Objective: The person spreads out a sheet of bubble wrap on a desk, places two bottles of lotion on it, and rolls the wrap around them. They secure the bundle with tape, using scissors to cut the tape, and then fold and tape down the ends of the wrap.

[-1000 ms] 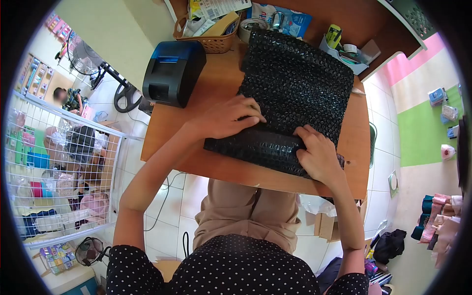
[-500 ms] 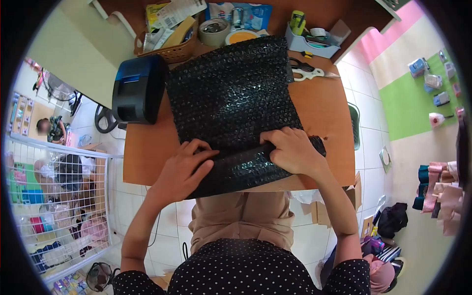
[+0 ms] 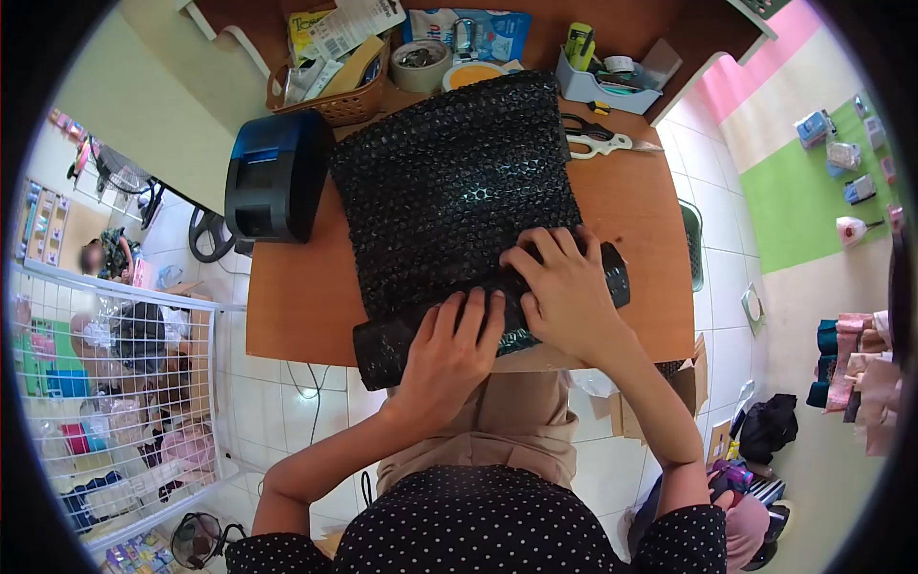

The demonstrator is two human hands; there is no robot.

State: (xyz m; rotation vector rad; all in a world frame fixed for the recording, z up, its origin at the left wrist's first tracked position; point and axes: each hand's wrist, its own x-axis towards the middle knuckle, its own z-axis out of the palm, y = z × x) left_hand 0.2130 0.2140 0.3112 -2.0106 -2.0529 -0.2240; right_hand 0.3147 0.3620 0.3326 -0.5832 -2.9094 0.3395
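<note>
A sheet of black bubble wrap (image 3: 459,182) lies on the wooden desk (image 3: 631,201), its near end rolled into a thick roll (image 3: 382,349) along the front edge. My left hand (image 3: 449,349) rests over the middle of the roll, palm down, with the fingers laid across its top. On the right part of the roll lies my right hand (image 3: 564,287), fingers bent and somewhat apart, the tips on the wrap just behind it. What is inside the roll, if anything, is hidden.
A black printer (image 3: 277,177) stands at the desk's left. Behind are a brown basket (image 3: 349,103), tape rolls (image 3: 421,65) and a grey bin (image 3: 612,91). White-handled scissors (image 3: 602,143) lie at right. A white wire rack (image 3: 124,402) and a person (image 3: 115,253) are at left.
The near end of the wrap now forms a thicker roll. My left hand has moved right onto it, closer to my right hand, which has shifted slightly with its fingers more spread.
</note>
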